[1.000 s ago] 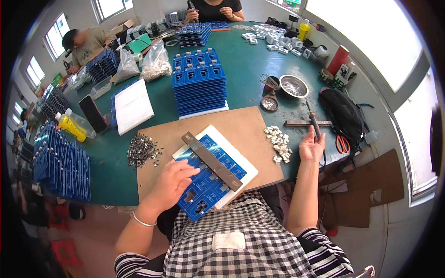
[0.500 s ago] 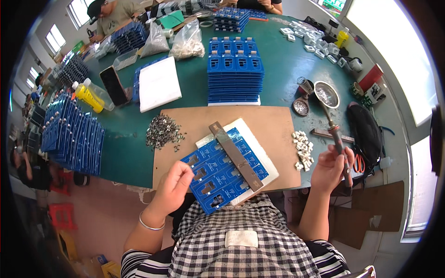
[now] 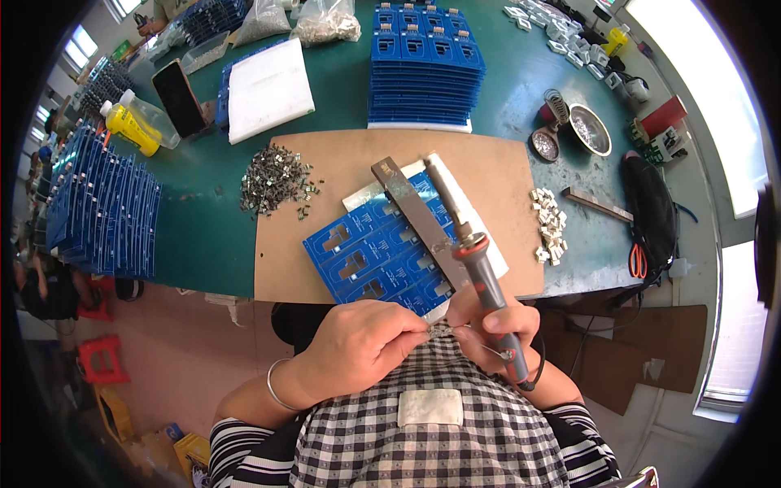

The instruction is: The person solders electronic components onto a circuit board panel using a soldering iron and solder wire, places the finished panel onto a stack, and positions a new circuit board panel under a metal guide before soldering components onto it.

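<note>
Soldering iron (image 3: 480,268) sits clamped in the right hand (image 3: 496,325), tip angled away over the blue circuit panel (image 3: 382,252), while the left hand (image 3: 358,342) pinches thin solder wire (image 3: 443,330) just beside that grip, seemingly to feed it.

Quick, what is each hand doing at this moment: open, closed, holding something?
Left hand: closed, fingers pinching a thin wire together with the other hand.
Right hand: closed, holding a soldering iron and pinching the same wire.
</note>
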Demonstrator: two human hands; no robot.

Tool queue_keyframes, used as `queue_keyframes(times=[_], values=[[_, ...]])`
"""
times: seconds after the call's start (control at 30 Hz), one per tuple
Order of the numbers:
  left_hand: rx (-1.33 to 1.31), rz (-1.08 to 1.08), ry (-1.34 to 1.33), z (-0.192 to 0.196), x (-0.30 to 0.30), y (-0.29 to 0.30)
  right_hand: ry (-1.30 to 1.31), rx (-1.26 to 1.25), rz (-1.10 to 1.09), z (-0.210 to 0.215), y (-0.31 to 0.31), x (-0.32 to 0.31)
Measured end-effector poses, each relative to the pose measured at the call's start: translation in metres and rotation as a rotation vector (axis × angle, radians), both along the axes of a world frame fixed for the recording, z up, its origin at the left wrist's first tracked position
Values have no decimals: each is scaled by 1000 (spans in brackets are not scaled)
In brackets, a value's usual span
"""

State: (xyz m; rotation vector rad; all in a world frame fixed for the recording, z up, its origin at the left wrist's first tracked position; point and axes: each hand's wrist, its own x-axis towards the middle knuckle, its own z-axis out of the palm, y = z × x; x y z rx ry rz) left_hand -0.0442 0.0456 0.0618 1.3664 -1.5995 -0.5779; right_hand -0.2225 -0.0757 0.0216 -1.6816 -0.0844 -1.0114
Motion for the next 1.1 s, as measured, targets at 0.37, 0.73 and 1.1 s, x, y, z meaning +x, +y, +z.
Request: queue_keyframes(times=[0.37, 0.73, 1.1], values=[[0, 101, -8, -16, 2, -13, 104, 215, 39, -16, -1, 8], [116, 345, -116, -29, 45, 7, 11, 525, -261, -11, -28, 7], [78, 572, -140, -43, 69, -1, 371, -393, -462, 9, -51, -41]])
